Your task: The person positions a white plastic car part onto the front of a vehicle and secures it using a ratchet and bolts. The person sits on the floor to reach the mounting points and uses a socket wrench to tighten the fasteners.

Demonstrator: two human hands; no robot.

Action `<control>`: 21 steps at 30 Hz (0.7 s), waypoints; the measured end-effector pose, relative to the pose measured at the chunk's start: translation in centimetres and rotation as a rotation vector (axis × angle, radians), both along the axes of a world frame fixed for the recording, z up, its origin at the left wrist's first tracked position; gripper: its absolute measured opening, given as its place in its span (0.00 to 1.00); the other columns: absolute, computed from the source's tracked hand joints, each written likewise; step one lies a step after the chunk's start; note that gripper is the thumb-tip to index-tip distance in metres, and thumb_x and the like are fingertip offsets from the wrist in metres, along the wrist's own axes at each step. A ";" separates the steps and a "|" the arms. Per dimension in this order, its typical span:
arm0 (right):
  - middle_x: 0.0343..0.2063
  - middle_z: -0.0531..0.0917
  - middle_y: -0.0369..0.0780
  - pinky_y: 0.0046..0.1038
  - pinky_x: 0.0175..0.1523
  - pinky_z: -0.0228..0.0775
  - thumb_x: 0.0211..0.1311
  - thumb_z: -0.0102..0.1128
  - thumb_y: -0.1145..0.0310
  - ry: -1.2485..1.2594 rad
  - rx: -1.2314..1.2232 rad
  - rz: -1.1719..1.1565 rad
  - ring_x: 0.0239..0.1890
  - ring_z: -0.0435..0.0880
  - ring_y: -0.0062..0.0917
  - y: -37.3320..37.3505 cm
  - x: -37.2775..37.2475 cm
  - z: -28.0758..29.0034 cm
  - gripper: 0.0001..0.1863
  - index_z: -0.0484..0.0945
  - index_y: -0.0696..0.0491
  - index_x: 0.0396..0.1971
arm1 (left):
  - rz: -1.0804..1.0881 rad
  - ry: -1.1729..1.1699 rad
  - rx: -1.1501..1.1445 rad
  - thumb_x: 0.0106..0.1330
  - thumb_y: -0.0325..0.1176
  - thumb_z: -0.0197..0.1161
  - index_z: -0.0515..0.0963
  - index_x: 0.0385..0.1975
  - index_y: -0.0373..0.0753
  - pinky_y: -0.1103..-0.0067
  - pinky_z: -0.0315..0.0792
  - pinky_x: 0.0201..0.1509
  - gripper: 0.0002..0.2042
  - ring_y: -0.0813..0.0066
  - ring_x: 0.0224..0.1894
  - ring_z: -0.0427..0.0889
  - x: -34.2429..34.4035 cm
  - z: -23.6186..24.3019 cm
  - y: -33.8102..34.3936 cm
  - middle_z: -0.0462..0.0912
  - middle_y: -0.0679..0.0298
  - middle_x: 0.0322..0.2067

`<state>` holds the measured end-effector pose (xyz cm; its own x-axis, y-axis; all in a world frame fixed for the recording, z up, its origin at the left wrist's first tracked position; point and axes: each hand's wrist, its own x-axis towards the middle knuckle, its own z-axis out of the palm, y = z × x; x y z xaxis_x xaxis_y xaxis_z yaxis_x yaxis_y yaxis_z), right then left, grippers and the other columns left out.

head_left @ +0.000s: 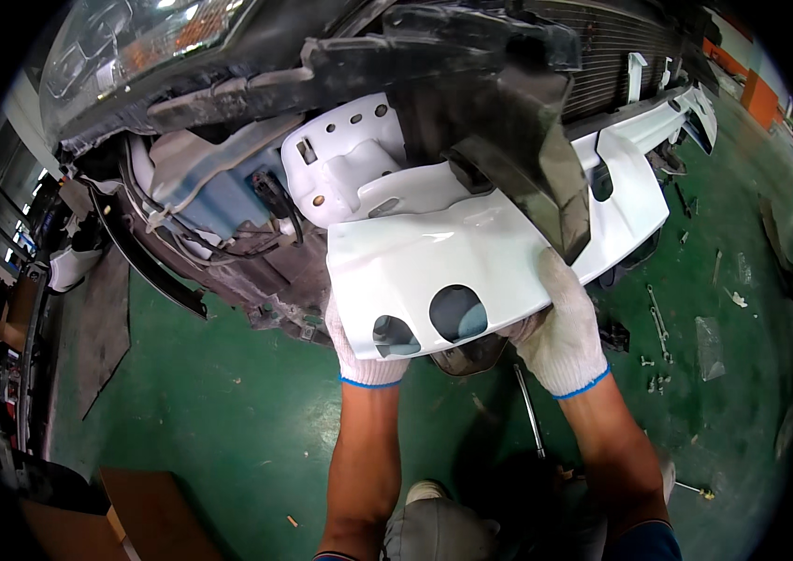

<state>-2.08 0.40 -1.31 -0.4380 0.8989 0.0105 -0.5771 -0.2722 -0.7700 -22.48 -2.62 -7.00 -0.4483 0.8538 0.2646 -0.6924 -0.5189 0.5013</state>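
A white body panel (434, 257) with two large dark openings along its near edge lies between my hands at the open front of a car. My left hand (359, 351), in a white knitted glove with a blue cuff, grips its left near corner; the fingers go beneath. My right hand (557, 332), gloved the same way, grips the right near edge with the thumb on top. Behind the panel is a white metal bracket (336, 168) with several holes. To the right a white bumper beam (635, 201) runs along the car. How the panel joins these, I cannot tell.
A headlight (125, 56) sits above left, and a black plastic duct (541, 159) hangs beside the panel. A blue-grey reservoir (219, 192) is at left. On the green floor (256, 421) lie a long metal bar (529, 411), wrenches (658, 323) and a cardboard box (158, 514).
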 end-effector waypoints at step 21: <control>0.54 0.82 0.45 0.31 0.50 0.82 0.75 0.50 0.55 0.091 -0.049 -0.032 0.52 0.86 0.30 -0.3 -0.5 0.0 0.28 0.68 0.60 0.64 | -0.174 0.077 0.102 0.80 0.40 0.47 0.68 0.64 0.37 0.64 0.79 0.61 0.20 0.59 0.59 0.80 -1.5 -0.8 1.2 0.79 0.54 0.58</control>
